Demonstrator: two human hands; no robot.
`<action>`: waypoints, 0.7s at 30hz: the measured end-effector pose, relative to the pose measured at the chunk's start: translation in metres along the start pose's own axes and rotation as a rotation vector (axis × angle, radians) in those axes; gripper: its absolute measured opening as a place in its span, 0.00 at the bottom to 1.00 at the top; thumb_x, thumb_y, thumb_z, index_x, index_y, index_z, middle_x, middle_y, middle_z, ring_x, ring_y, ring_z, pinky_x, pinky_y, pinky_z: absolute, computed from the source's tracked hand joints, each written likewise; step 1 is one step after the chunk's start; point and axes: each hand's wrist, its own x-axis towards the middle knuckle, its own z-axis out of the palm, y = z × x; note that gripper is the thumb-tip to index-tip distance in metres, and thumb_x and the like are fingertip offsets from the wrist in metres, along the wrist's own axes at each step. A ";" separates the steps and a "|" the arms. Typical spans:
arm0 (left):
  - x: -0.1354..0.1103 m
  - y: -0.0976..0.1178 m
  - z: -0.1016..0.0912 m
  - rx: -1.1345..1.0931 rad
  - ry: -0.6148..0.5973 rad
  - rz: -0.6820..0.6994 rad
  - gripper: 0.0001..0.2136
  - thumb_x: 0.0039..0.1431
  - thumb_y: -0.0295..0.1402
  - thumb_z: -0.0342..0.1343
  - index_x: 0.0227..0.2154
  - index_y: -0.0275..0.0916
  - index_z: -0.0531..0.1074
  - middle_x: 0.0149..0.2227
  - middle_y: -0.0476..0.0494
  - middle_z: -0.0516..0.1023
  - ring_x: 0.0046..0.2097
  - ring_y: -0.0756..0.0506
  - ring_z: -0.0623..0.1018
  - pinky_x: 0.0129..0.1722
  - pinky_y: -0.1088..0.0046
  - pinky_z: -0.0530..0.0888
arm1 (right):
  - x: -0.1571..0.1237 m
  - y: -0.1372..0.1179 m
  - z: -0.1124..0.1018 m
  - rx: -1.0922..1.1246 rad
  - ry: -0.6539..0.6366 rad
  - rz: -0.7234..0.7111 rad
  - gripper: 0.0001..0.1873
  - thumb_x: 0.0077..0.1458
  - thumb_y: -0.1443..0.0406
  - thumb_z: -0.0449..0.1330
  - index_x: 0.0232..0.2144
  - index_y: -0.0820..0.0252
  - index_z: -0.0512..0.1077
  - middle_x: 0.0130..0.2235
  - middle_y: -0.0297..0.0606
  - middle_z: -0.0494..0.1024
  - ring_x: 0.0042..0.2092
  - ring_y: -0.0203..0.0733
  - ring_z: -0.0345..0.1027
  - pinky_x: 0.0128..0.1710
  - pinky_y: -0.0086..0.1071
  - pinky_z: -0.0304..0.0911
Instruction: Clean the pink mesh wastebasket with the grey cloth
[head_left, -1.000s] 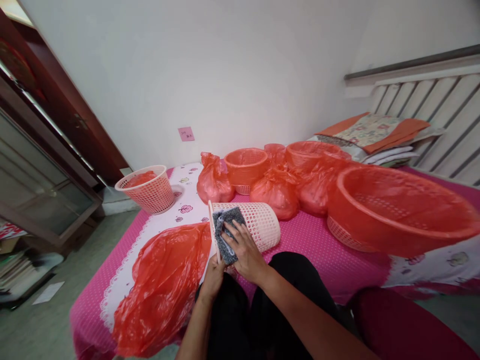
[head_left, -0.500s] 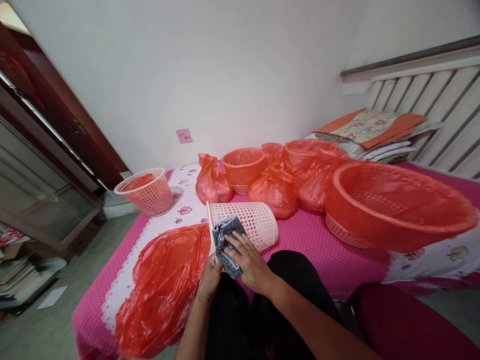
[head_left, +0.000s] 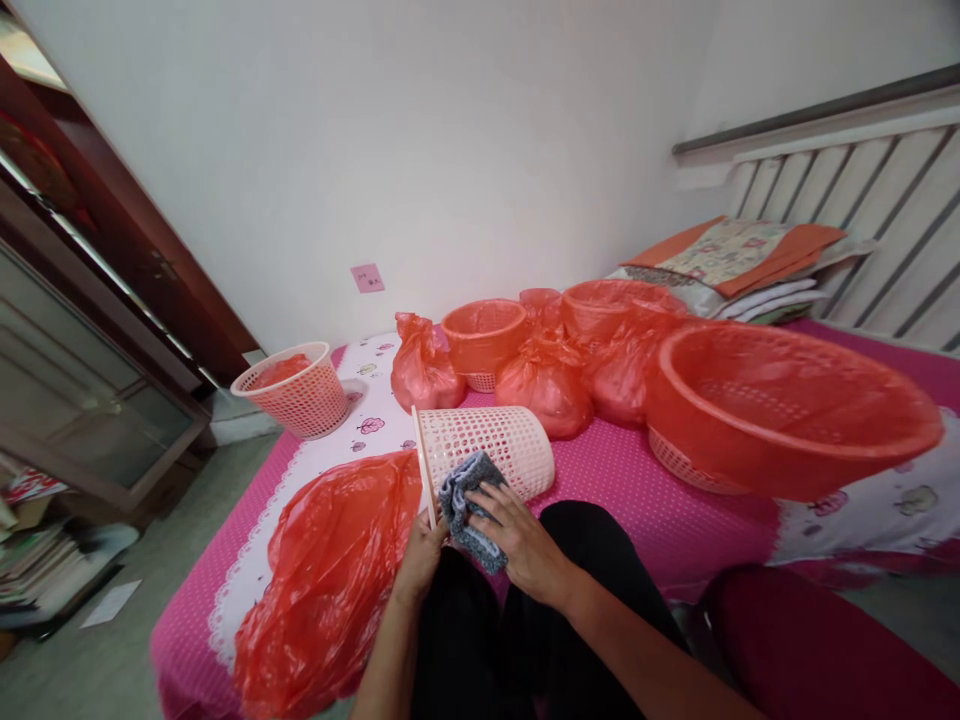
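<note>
A pale pink perforated plastic basket [head_left: 517, 440] lies on its side on the bed, its rim facing left. My left hand [head_left: 422, 548] is closed on the lower part of that rim. With my right hand [head_left: 517, 535] I hold a bunched grey cloth [head_left: 472, 500] against the near side of the basket; the fingers are spread over the cloth. A crumpled red plastic bag [head_left: 330, 570] spreads out flat to the left of the basket. My knees are just below both hands.
Behind the basket stand knotted red bags [head_left: 547, 390] and a red-lined basket [head_left: 486, 335]. A wide red-lined basket [head_left: 795, 400] is at the right. Another pink basket [head_left: 300, 395] stands at the left edge of the bed. Folded textiles [head_left: 750, 255] are piled near the radiator [head_left: 862, 200].
My right hand and the grey cloth have moved down and slightly right along the basket's side. My left hand stays on the rim. The view has shifted slightly.
</note>
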 end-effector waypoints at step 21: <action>-0.005 0.006 -0.004 -0.036 -0.061 -0.022 0.27 0.50 0.48 0.71 0.50 0.37 0.81 0.52 0.34 0.84 0.54 0.34 0.82 0.63 0.54 0.71 | -0.027 0.096 0.018 0.211 0.802 0.569 0.26 0.57 0.69 0.55 0.58 0.58 0.70 0.62 0.53 0.70 0.65 0.56 0.65 0.64 0.58 0.63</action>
